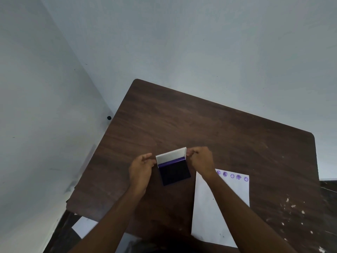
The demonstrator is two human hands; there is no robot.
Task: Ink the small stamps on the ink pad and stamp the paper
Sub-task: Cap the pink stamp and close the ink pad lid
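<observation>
Soft, even, rather dim light with a cool grey cast on the walls (182,42). Faint shadows under the forearms. No glare. The whole picture is slightly soft, and wide-angle distortion bends lines near the edges.

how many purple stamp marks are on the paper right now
5, in a row along the paper's far edge. The right forearm may hide more.
</observation>
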